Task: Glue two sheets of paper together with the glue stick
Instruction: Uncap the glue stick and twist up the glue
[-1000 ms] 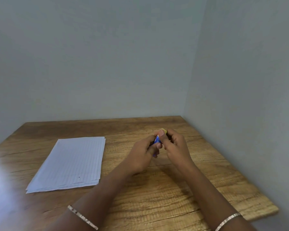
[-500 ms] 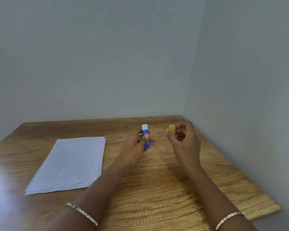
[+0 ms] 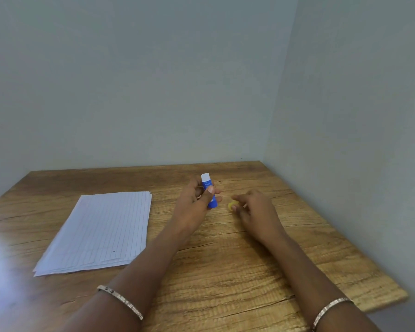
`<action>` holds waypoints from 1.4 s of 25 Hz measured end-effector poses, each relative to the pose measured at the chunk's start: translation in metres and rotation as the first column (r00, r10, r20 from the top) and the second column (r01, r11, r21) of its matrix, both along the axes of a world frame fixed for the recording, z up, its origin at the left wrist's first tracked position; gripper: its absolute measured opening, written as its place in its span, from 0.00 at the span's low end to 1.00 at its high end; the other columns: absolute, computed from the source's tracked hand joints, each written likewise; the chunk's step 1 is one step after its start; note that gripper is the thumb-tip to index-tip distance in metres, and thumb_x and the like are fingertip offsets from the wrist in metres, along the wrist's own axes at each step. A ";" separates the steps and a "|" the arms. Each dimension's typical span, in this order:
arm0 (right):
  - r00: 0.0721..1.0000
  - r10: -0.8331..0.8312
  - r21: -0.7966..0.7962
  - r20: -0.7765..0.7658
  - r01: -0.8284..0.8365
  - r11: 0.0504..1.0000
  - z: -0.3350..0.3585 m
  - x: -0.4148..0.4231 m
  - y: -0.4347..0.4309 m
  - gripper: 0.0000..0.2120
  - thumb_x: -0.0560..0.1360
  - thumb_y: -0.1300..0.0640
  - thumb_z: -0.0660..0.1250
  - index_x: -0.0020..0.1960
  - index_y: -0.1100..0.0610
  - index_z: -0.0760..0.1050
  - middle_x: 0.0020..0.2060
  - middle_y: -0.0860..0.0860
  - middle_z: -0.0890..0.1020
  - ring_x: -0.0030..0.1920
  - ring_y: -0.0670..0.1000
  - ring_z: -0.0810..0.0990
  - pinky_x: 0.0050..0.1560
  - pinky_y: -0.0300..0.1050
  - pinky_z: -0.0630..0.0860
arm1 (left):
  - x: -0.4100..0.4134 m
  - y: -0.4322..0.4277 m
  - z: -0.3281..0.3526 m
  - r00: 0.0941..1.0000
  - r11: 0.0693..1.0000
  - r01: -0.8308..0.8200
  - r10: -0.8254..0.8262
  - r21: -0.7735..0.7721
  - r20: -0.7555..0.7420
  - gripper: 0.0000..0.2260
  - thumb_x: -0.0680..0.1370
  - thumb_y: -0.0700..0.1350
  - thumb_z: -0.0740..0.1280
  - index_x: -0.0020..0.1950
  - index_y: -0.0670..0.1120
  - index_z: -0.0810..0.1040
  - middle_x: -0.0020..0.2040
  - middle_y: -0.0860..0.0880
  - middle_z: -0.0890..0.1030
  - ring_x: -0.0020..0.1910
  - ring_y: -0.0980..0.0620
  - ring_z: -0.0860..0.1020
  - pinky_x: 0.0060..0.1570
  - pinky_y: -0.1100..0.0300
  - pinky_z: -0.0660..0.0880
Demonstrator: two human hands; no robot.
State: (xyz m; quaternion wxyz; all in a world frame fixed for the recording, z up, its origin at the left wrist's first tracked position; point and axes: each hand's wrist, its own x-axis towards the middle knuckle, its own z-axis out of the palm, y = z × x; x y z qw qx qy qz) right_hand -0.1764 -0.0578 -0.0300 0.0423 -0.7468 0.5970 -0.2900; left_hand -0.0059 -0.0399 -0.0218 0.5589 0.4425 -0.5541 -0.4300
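Note:
My left hand (image 3: 197, 204) holds a blue glue stick (image 3: 209, 190) upright, uncapped, its white tip pointing up. To its right my right hand (image 3: 254, 212) is low at the tabletop, fingertips pinching the yellow cap (image 3: 232, 206), which is at or touching the wood. A stack of lined white paper sheets (image 3: 101, 232) lies flat to the left of both hands, with neither hand touching it.
The wooden table (image 3: 225, 271) sits in a corner, with grey walls behind and to the right. Its right edge runs diagonally near my right forearm. A bracelet sits on each wrist.
The hands pulled apart and the yellow cap came off the glue stick. My right hand then lowered the cap to the tabletop while my left kept the stick raised.

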 end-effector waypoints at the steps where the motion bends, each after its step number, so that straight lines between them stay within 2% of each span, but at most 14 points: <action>1: 1.000 0.015 0.009 -0.007 -0.015 1.000 -0.001 0.001 0.000 0.17 0.82 0.54 0.67 0.70 0.51 0.78 0.51 0.52 0.78 0.55 0.52 0.77 0.52 0.42 0.70 | 0.000 -0.001 -0.002 1.000 1.000 -0.003 0.003 0.006 -0.011 0.07 0.83 0.45 0.62 0.54 0.58 0.72 0.57 0.51 0.83 0.52 0.55 0.85 0.54 0.59 0.80; 5: 0.996 0.077 0.036 -0.047 -0.075 0.997 -0.004 0.005 0.001 0.19 0.82 0.54 0.65 0.72 0.46 0.75 0.50 0.49 0.72 0.56 0.51 0.75 0.58 0.49 0.74 | 0.002 -0.004 -0.005 0.999 0.999 -0.019 0.021 0.036 -0.030 0.09 0.82 0.47 0.64 0.62 0.49 0.74 0.59 0.49 0.79 0.52 0.54 0.85 0.59 0.52 0.79; 8: 0.995 0.067 0.070 -0.071 -0.062 0.996 -0.003 0.006 0.003 0.21 0.81 0.52 0.67 0.73 0.43 0.73 0.53 0.50 0.75 0.58 0.51 0.75 0.62 0.55 0.74 | 0.004 -0.005 -0.004 0.996 0.997 -0.045 0.049 0.059 -0.069 0.08 0.81 0.48 0.66 0.59 0.50 0.76 0.58 0.47 0.81 0.54 0.53 0.84 0.59 0.52 0.79; 10: 1.000 0.017 -0.001 0.020 -0.017 1.000 0.000 0.003 0.006 0.23 0.78 0.51 0.70 0.72 0.45 0.74 0.55 0.50 0.76 0.57 0.50 0.76 0.61 0.54 0.75 | 0.005 -0.005 -0.005 0.987 0.995 -0.064 0.074 0.075 -0.142 0.07 0.80 0.48 0.69 0.57 0.51 0.78 0.55 0.47 0.84 0.55 0.51 0.84 0.59 0.52 0.79; 11: 0.988 0.008 -0.093 0.153 0.006 0.996 0.003 0.003 0.008 0.20 0.77 0.51 0.71 0.69 0.47 0.77 0.54 0.49 0.79 0.54 0.49 0.78 0.57 0.52 0.76 | 0.005 -0.005 -0.005 0.980 0.994 -0.067 0.082 0.085 -0.182 0.08 0.79 0.48 0.70 0.57 0.50 0.79 0.53 0.47 0.84 0.55 0.50 0.84 0.59 0.53 0.79; 13: 0.894 0.081 -0.243 0.440 0.032 0.970 0.006 0.006 0.014 0.09 0.79 0.50 0.69 0.57 0.49 0.83 0.46 0.45 0.84 0.44 0.44 0.80 0.46 0.40 0.76 | 0.005 -0.004 -0.004 0.963 0.992 -0.054 0.082 0.113 -0.258 0.09 0.78 0.48 0.71 0.57 0.48 0.81 0.50 0.48 0.86 0.55 0.49 0.83 0.60 0.52 0.79; 14: 0.838 0.126 -0.237 0.531 0.004 0.972 0.007 0.010 0.017 0.09 0.81 0.47 0.66 0.53 0.49 0.84 0.42 0.46 0.85 0.40 0.44 0.82 0.41 0.35 0.74 | 0.003 -0.003 -0.002 0.956 0.992 -0.030 0.063 0.121 -0.287 0.10 0.78 0.47 0.71 0.57 0.47 0.81 0.50 0.48 0.86 0.56 0.48 0.83 0.61 0.51 0.78; 16: 0.743 0.166 -0.099 0.648 -0.134 0.986 0.005 0.018 0.020 0.17 0.83 0.43 0.61 0.51 0.51 0.84 0.38 0.48 0.87 0.35 0.44 0.82 0.35 0.33 0.72 | 0.000 -0.002 0.000 0.946 0.993 0.042 -0.003 0.113 -0.323 0.12 0.77 0.48 0.71 0.59 0.45 0.81 0.52 0.46 0.86 0.58 0.48 0.82 0.63 0.50 0.76; 18: 0.572 0.145 0.059 0.807 -0.323 0.945 0.008 0.025 0.023 0.19 0.84 0.43 0.59 0.53 0.54 0.84 0.38 0.52 0.87 0.34 0.46 0.82 0.30 0.35 0.71 | -0.001 -0.001 0.002 0.943 0.991 0.111 -0.082 0.073 -0.322 0.15 0.76 0.50 0.71 0.60 0.44 0.81 0.54 0.46 0.86 0.57 0.50 0.82 0.64 0.50 0.74; 21: 0.290 0.017 0.136 0.957 -0.497 0.857 0.013 0.026 0.025 0.17 0.82 0.48 0.64 0.53 0.59 0.85 0.37 0.56 0.86 0.34 0.47 0.83 0.29 0.35 0.73 | -0.002 0.001 0.006 0.940 0.987 0.158 -0.147 0.012 -0.308 0.17 0.75 0.51 0.72 0.59 0.43 0.81 0.53 0.46 0.86 0.53 0.51 0.83 0.63 0.50 0.73; 24: 0.116 -0.065 0.119 0.991 -0.564 0.817 0.015 0.025 0.026 0.14 0.80 0.53 0.67 0.54 0.64 0.83 0.37 0.55 0.85 0.34 0.46 0.82 0.33 0.34 0.78 | -0.004 0.003 0.008 0.944 0.993 0.119 -0.117 -0.014 -0.308 0.20 0.71 0.51 0.74 0.58 0.41 0.80 0.51 0.43 0.87 0.52 0.49 0.84 0.64 0.49 0.73; 27: 0.023 -0.061 0.062 0.998 -0.606 0.793 0.016 0.023 0.027 0.13 0.74 0.58 0.72 0.53 0.67 0.80 0.38 0.55 0.85 0.36 0.45 0.82 0.38 0.33 0.80 | -0.005 0.005 0.009 0.952 0.997 0.044 -0.061 -0.061 -0.300 0.20 0.69 0.51 0.76 0.55 0.41 0.81 0.49 0.40 0.86 0.49 0.49 0.84 0.60 0.52 0.76; 31: -0.075 -0.102 0.030 0.992 -0.645 0.764 0.016 0.021 0.024 0.10 0.71 0.59 0.74 0.51 0.64 0.84 0.42 0.55 0.86 0.38 0.46 0.83 0.40 0.34 0.81 | -0.002 0.006 0.013 0.958 0.986 0.094 -0.127 -0.139 -0.256 0.17 0.71 0.46 0.76 0.57 0.41 0.81 0.51 0.44 0.86 0.52 0.51 0.84 0.50 0.65 0.77; 35: -0.020 -0.137 0.091 0.990 -0.650 0.755 0.017 0.019 0.024 0.15 0.77 0.47 0.70 0.51 0.59 0.86 0.35 0.53 0.82 0.32 0.45 0.80 0.30 0.34 0.78 | 0.001 0.005 0.020 0.955 0.960 0.177 -0.220 -0.215 -0.197 0.13 0.75 0.41 0.73 0.59 0.40 0.81 0.54 0.44 0.86 0.56 0.49 0.84 0.53 0.64 0.77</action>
